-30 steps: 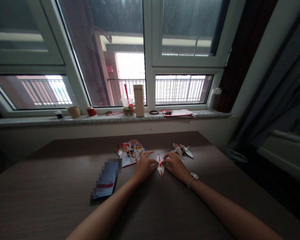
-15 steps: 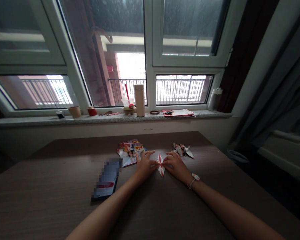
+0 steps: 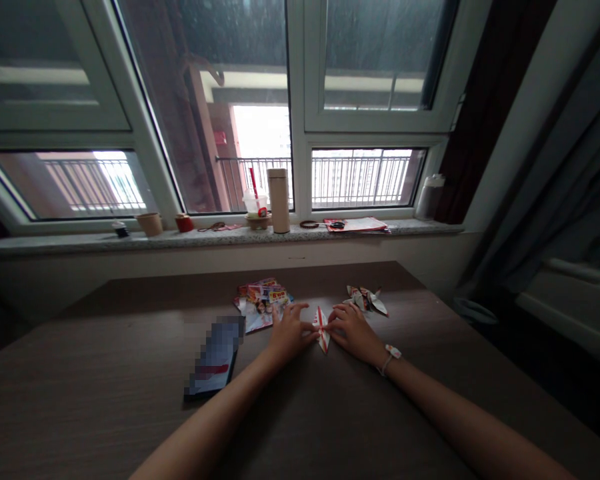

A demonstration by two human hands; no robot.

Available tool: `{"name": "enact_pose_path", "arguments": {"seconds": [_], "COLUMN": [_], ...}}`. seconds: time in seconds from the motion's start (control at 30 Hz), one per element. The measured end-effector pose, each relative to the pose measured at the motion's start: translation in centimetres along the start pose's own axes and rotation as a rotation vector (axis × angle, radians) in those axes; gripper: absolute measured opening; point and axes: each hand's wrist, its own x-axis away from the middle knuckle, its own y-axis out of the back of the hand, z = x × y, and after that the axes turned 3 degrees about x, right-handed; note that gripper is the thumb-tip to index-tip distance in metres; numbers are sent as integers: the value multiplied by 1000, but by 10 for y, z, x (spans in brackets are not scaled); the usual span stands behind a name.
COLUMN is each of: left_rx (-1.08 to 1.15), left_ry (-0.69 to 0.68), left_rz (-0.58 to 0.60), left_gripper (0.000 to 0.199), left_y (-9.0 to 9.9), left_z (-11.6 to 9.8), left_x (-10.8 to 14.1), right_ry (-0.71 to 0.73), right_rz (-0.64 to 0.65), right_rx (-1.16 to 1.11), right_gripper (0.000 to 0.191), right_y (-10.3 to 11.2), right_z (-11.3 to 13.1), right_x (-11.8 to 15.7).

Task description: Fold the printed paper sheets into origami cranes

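A small diamond-shaped piece of folded paper [image 3: 322, 339], white with red stripes, lies on the table with its points facing toward and away from me. My left hand [image 3: 291, 332] pinches its left edge with thumb and index finger, the other fingers raised. From the opposite side my right hand [image 3: 353, 329] holds its right edge with the fingertips. Just beyond the right hand are folded paper pieces [image 3: 367, 300] with pointed ends. Behind the left hand sits a pile of printed colourful sheets [image 3: 261, 303], partly covered by the fingers.
A phone [image 3: 215, 360] with a blurred screen lies left of my left forearm on the brown table [image 3: 105, 373]. Along the windowsill [image 3: 220, 239] stand a beige flask [image 3: 279, 200], a drink cup [image 3: 255, 202], a paper cup [image 3: 150, 225], scissors [image 3: 334, 225] on papers and a clear bottle [image 3: 430, 198].
Both hands keep their places at the folded paper. Only slight finger shifts show at its edges.
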Motion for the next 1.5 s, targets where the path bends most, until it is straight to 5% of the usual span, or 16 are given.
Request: {"name": "enact_pose_path", "arguments": {"seconds": [0.7, 1.5], "left_rx": [9, 81], "left_ry": [61, 130], "left_rz": [-92, 2], "left_gripper": [7, 12], "left_y": [0, 2], "left_z": [-2, 1], "left_x": [3, 0], "right_ry": [-82, -235], "right_rz": [-49, -31], "right_rx": [-34, -110], "right_gripper": [11, 16], "right_y": [5, 7], "right_z": [1, -2], "right_x": [1, -1]}}
